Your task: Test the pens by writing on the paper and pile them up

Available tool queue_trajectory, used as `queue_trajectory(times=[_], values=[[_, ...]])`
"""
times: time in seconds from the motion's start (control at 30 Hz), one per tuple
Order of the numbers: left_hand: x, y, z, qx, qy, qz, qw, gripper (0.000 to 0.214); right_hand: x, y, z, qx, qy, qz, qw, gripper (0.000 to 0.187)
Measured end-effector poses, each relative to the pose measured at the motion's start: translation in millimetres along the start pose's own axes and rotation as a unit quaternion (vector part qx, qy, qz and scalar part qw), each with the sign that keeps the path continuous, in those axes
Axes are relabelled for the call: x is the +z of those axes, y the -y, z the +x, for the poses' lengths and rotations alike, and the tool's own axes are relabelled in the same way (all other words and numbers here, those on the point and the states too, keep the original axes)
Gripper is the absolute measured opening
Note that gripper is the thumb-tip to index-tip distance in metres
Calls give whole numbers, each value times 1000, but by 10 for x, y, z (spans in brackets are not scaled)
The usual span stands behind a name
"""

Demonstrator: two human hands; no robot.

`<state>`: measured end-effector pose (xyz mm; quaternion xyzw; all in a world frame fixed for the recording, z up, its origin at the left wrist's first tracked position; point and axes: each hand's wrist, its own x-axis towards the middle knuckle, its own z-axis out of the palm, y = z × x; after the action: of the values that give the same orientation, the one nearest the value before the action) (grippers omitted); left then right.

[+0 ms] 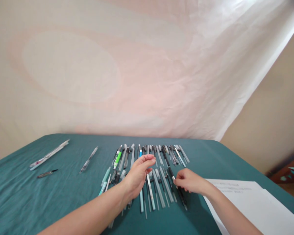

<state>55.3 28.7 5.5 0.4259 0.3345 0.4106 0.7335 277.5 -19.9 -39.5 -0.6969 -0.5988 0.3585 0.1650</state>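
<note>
My right hand (188, 181) is closed around a black pen (182, 195) at the right end of the near row. The pen slants, its lower end toward me. My left hand (139, 176) hovers over the middle of the pens, thumb and fingertips drawn together, with nothing visible between them. Beneath and beside it lies the near row of pens and caps, including a pale patterned pen (150, 192) and a grey translucent pen (159, 191). My left hand and forearm hide part of this row. Behind it runs a far row with a bright green pen (117, 160).
White sheets of paper (250, 205) with faint writing lie at the right. Leftward on the green cloth (71, 199) are a clear pen (89, 160), a small dark-tipped piece (47, 173) and a bundle of long pale sticks (50, 154). A pale curtain (142, 71) hangs behind.
</note>
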Motion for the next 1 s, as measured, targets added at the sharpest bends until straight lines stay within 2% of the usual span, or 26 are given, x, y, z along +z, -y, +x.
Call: queue_trajectory(times=[0.27, 0.37, 0.43, 0.5, 0.53, 0.57, 0.63, 0.7, 0.9, 1.0], values=[[-26, -14, 10, -29, 2, 10, 1000, 24, 48, 35, 8, -47, -42, -85, 994, 32], [-73, -31, 46, -12, 12, 72, 997, 23, 59, 39, 3, -37, -25, -62, 997, 40], [-121, -49, 88, 25, 28, 170, 985, 24, 63, 37, -9, -17, -1, -35, 999, 45], [-190, -83, 147, 90, 42, 320, 942, 26, 64, 24, -22, -3, 23, -12, 1000, 47], [-237, -110, 182, 131, 43, 402, 905, 25, 65, 13, -28, -1, 30, -6, 1000, 48], [-296, -143, 220, 155, 34, 448, 880, 25, 65, 1, -32, -2, 37, -1, 999, 49], [-456, -229, 295, 180, 3, 498, 848, 23, 66, -21, -36, -5, 46, 3, 999, 49], [-680, -327, 351, 196, -47, 547, 813, 23, 67, -35, -38, -13, 54, 6, 998, 48], [-1523, -575, 279, 151, -227, 681, 679, 29, 54, -63, -72, -20, 62, 33, 997, 44], [-1843, -623, 192, 110, -301, 713, 623, 32, 64, -121, -138, -47, 34, 62, 996, 42]])
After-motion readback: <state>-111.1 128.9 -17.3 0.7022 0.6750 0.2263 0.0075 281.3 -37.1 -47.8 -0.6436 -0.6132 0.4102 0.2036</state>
